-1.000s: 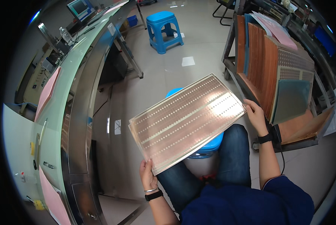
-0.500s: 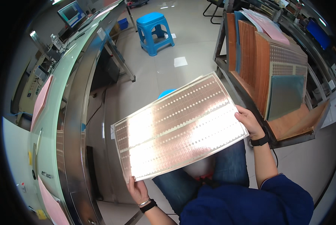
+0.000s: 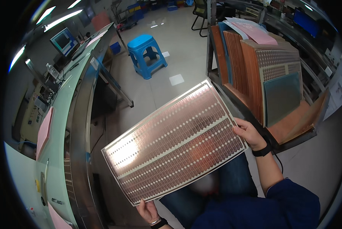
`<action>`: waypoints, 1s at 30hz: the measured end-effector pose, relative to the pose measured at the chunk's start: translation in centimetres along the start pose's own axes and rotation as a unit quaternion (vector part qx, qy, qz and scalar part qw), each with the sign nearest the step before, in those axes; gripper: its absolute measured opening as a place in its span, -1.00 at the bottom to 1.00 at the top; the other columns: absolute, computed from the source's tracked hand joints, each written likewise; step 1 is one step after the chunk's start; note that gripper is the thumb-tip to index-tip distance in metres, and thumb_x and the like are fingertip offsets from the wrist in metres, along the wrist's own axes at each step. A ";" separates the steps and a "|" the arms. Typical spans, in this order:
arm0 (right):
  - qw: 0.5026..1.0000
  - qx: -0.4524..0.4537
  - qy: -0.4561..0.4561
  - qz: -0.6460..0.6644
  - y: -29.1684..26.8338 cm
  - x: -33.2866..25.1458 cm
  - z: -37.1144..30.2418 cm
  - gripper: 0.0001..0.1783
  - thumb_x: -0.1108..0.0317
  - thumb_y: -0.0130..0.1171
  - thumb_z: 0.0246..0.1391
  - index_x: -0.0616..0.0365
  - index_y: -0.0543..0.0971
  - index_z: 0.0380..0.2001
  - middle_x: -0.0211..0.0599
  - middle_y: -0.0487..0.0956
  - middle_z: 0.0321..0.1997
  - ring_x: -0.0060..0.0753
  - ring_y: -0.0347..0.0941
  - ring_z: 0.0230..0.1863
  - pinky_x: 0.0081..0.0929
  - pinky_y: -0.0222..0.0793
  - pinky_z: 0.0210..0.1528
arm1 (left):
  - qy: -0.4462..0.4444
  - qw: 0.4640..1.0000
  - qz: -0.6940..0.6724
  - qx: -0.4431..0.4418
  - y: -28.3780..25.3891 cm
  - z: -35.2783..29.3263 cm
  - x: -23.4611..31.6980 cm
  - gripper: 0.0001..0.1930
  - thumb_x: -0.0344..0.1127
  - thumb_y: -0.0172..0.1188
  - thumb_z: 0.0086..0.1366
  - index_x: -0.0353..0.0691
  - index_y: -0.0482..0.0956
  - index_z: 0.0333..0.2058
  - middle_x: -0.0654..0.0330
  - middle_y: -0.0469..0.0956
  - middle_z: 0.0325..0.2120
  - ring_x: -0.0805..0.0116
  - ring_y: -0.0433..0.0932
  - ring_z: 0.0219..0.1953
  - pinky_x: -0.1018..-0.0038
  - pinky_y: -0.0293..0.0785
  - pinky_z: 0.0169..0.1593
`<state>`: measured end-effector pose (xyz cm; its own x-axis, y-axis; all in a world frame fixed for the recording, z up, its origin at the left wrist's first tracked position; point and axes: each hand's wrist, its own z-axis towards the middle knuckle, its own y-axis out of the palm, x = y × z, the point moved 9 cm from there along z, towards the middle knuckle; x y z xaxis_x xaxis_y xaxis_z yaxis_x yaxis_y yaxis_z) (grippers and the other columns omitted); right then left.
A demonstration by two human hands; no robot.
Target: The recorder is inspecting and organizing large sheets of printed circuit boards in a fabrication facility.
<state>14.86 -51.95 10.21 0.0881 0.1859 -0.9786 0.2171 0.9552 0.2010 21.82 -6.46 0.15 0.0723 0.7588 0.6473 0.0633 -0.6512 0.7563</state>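
Observation:
A large copper-coloured circuit board panel (image 3: 174, 145) is held up in front of me above my lap, tilted so its right end is higher in the picture. Rows of pale round dots and a pale band run along its length, and light glares off its left part. My left hand (image 3: 148, 211) pinches the near left corner, thumb on top. My right hand (image 3: 251, 134) grips the right edge, thumb on the face and fingers underneath. Both hands are closed on the panel.
At right, a rack (image 3: 293, 143) holds several upright brown panels (image 3: 251, 80), with a grey-green sheet (image 3: 281, 99) leaning in front and pink paper (image 3: 264, 37) on top. A glass-topped bench (image 3: 69, 103) runs along the left. A blue stool (image 3: 146, 55) stands ahead on the floor.
The panel has tilted and dropped slightly left and lower, so the glare has shrunk to its left part. My view has tipped up a little. Both hands keep their hold.

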 end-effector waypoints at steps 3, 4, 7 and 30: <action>1.000 0.014 0.001 -0.002 -0.5 0.6 0.0 -0.50 0.23 0.01 0.15 0.31 0.29 0.08 -0.32 0.44 -0.03 -0.60 0.34 -0.06 -0.63 0.22 0.01 | -0.008 1.000 -0.003 -0.023 1.2 -0.3 0.4 -0.45 -0.60 -0.06 0.15 -0.36 0.07 0.14 -0.06 0.21 0.09 0.12 0.24 0.13 0.16 0.24 0.18; 1.000 0.008 0.000 0.002 -0.5 0.7 0.1 -0.50 0.23 0.01 0.15 0.31 0.29 0.08 -0.32 0.44 -0.03 -0.60 0.34 -0.06 -0.63 0.22 0.01 | -0.001 1.000 0.000 -0.021 1.6 -0.4 0.7 -0.45 -0.60 -0.06 0.15 -0.36 0.07 0.14 -0.06 0.21 0.09 0.12 0.24 0.13 0.16 0.24 0.18; 0.999 0.054 0.003 0.003 -2.2 1.0 0.1 -0.55 0.29 0.00 0.14 0.32 0.33 0.04 -0.32 0.47 -0.09 -0.60 0.36 -0.10 -0.64 0.25 -0.05 | -0.008 0.999 0.005 -0.042 3.6 -0.6 0.6 -0.41 -0.60 -0.01 0.12 -0.31 0.07 0.15 -0.03 0.21 0.09 0.13 0.25 0.13 0.12 0.23 0.16; 0.967 0.242 0.015 0.076 -8.2 4.2 -1.5 -0.61 0.35 -0.10 0.18 0.16 0.32 0.08 -0.66 0.31 -0.56 -0.87 0.17 -0.64 -0.88 0.10 -0.66 | -0.042 0.986 0.155 -0.035 6.8 -1.3 -0.4 -0.47 -0.56 0.10 0.12 -0.31 0.15 0.07 0.05 0.38 -0.10 0.23 0.47 -0.13 0.30 0.50 -0.13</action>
<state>12.04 -58.66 4.37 0.1276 0.3291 -0.9356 0.6339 0.6985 0.3321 20.88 -11.23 5.18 0.1606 0.5168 0.8409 -0.0433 -0.8474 0.5291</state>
